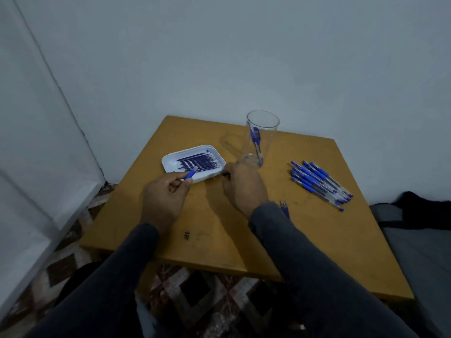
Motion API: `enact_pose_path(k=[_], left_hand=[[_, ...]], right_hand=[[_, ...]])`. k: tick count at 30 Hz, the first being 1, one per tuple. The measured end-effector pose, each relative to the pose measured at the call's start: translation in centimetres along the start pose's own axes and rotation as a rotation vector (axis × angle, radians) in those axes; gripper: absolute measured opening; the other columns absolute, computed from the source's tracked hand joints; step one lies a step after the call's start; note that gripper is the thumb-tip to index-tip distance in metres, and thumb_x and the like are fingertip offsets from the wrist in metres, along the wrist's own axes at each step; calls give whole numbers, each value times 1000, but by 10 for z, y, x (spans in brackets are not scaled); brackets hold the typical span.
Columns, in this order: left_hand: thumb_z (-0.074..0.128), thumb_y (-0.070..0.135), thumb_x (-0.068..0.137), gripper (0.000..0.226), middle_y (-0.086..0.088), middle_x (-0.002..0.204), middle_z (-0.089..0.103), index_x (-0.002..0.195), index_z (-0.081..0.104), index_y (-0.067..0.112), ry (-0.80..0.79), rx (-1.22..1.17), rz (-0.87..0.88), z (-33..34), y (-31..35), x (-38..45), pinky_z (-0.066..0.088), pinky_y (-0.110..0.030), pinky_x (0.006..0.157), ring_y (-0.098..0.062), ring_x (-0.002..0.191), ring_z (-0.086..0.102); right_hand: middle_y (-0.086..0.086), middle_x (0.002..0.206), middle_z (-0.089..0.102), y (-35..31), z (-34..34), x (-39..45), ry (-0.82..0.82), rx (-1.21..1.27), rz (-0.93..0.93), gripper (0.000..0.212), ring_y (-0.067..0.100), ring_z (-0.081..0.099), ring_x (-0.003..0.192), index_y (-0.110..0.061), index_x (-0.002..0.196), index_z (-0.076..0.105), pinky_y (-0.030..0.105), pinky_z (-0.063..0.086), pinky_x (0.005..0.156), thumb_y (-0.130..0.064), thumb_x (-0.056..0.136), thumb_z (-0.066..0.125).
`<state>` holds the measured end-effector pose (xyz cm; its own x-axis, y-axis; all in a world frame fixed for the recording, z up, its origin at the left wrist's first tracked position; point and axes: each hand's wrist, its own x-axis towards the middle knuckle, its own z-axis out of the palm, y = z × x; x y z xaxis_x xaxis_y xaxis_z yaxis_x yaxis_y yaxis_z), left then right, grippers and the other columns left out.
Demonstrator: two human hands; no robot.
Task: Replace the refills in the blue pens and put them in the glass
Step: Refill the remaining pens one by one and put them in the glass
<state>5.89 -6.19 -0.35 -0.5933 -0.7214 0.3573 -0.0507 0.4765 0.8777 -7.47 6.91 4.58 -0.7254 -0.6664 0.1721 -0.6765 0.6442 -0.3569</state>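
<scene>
left hand (163, 196): closed round a blue pen part (189, 175), tip pointing up-right over the white tray (170, 160), apparently ready to take a refill.
right hand (244, 184): fingers curled at the tray edge; contents cannot be told.
refills (199, 162): in the tray, lying left-right.
glass (260, 137): upright on the worktop (219, 228), one pen inside.
pens (319, 184): heaped right, slanting from far-left to near-right, judged awaiting refills.

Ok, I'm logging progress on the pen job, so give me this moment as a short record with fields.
glass: upright, at least one blue pen inside
tray: white, row of refills
pen pile: on table, right of glass
left hand: holds a blue pen part over the tray's near edge
right hand: at the tray's right corner; grip hidden
</scene>
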Motion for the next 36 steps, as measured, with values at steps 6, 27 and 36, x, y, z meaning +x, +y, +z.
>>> enact_pose_path(k=[6, 27, 36], left_hand=[[69, 26, 95, 23, 10, 80, 67, 114, 75, 13, 66, 138, -4, -41, -27, 11, 43, -11, 61, -5, 72, 60], [69, 24, 94, 25, 10, 84, 65, 116, 74, 14, 81, 252, 14, -57, -41, 18, 44, -13, 66, -1, 77, 59], [73, 15, 91, 24, 4, 86, 71, 114, 73, 7, -35, 74, 112, -16, -20, 4, 55, -17, 66, -7, 77, 65]], right_hand=[[8, 115, 69, -38, 24, 48, -185, -87, -177, 27, 27, 65, 106, -18, 119, 71, 31, 47, 81, -10, 97, 57], [4, 116, 67, -57, 37, 79, -318, -98, -280, 21, 18, 60, 101, -17, 117, 65, 29, 49, 86, -9, 100, 56], [1, 113, 70, -28, -1, 42, -92, 478, -174, 29, 8, 59, 99, -8, 110, 76, 20, 47, 86, 3, 97, 53]])
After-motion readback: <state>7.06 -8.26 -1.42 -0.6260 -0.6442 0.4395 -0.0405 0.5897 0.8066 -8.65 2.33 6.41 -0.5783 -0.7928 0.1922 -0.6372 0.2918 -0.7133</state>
